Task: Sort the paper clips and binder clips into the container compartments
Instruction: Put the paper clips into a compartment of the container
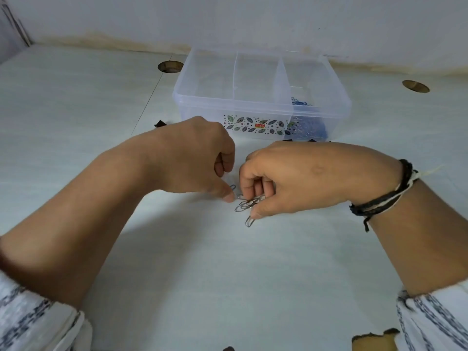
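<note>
A clear plastic container [260,107] with three compartments stands at the back of the table; blue paper clips [300,102] lie in its right compartment. In front of it my left hand [197,158] and my right hand [304,178] meet over a small heap of silver paper clips [247,206]. My right hand grips several of these clips between its curled fingers and thumb. My left hand's fingers are curled, and its thumb tip pinches or touches a clip at the heap's left edge. Black binder clips [160,123] peek out by the container's front, mostly hidden by my hands.
Two round cable holes [170,66] [415,86] are cut into the white tabletop [228,274] at the back left and back right. A wall runs behind the container. A brown torn scrap [374,340] lies at the near right edge.
</note>
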The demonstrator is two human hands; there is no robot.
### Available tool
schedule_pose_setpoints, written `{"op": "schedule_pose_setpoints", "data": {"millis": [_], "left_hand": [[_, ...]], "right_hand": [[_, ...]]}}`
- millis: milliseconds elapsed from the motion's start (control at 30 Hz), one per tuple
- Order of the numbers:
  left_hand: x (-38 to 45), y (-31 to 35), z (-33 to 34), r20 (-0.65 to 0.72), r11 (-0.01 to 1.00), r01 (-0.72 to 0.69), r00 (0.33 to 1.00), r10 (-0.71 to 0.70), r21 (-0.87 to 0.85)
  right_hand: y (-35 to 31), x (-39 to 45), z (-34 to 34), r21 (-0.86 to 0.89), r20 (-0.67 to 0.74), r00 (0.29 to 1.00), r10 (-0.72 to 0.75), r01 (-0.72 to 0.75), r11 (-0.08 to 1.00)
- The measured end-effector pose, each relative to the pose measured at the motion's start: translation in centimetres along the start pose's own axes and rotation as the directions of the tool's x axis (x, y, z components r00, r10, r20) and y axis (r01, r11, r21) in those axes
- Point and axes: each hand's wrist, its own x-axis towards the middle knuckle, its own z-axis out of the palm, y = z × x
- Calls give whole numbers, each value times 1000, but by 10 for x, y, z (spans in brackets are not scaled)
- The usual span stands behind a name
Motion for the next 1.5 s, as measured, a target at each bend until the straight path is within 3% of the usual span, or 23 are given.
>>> {"op": "schedule_pose_setpoints", "data": {"millis": [233,433,600,767,833,900,1000,1133,1267,1400,1467,1500], "left_hand": [[2,15,8,-58,993,-43,997,49,107],[0,22,17,-84,978,-55,994,73,199],[4,21,23,-96,969,-49,993,74,240],[3,11,9,-113,998,-26,993,31,49],[4,11,0,-144,976,-58,989,28,-211],[8,16,-9,-204,859,-118,979,16,-498],[29,31,-21,-372,742,-200,925,-71,-640],[77,60,-32,-593,841,-246,798,-107,-482],[115,75,-31,-675,931,-214,737,-44,-295],[110,69,-24,-722,920,-267,692,-25,-288],[94,60,-21,-757,911,-294,653,-28,-288],[84,54,-19,-769,909,-295,637,-42,-294]], "right_hand": [[-7,1,-1,-3,80,996,30,-30,1000],[-9,0,0,-75,41,999,1,2,997],[5,-7,-12,31,41,998,39,-40,999],[36,-20,-36,277,-166,977,132,-83,957],[52,-26,-47,377,-331,923,198,-63,924],[68,-29,-55,468,-487,827,280,-24,884],[88,-23,-54,541,-626,650,430,-34,840],[101,-5,-46,493,-714,496,495,-146,858],[105,1,-45,352,-769,482,420,-229,908],[92,-7,-48,240,-859,409,309,-212,947],[73,-12,-50,232,-844,470,258,-114,966],[63,-14,-50,242,-801,555,226,-46,969]]}}
